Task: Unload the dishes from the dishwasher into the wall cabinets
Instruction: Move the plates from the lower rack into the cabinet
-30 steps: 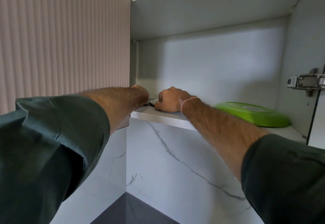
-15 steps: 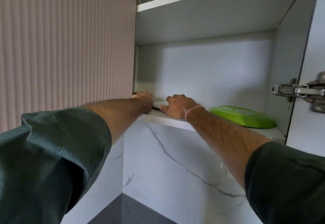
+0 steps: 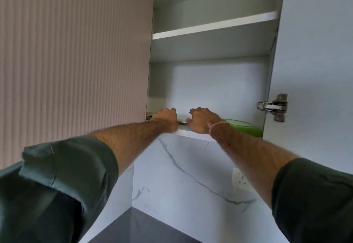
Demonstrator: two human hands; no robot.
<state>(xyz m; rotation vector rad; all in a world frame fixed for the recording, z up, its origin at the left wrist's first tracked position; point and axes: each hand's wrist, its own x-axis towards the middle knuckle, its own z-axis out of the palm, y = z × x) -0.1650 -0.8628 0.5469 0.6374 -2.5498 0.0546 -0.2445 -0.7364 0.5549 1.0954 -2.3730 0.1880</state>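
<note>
Domestic kitchen, seen from below. An open wall cabinet [image 3: 210,82] with white shelves [image 3: 214,26] and a steel concealed door hinge [image 3: 273,107] hangs above a white marble-veined backsplash [image 3: 181,176]. A ribbed, pale pink cabinet door [image 3: 76,52] adjoins it on the left. A wall power socket [image 3: 241,179] is set in the backsplash, and a green plate [image 3: 244,127] lies on the lowest shelf. A dark surface [image 3: 137,227] meets the backsplash below.

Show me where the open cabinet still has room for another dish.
Bottom shelf: crowded, with left hand and right hand on a flat dish, green plate filling the right end. The middle shelf looks bare between the cabinet's side walls.
</note>
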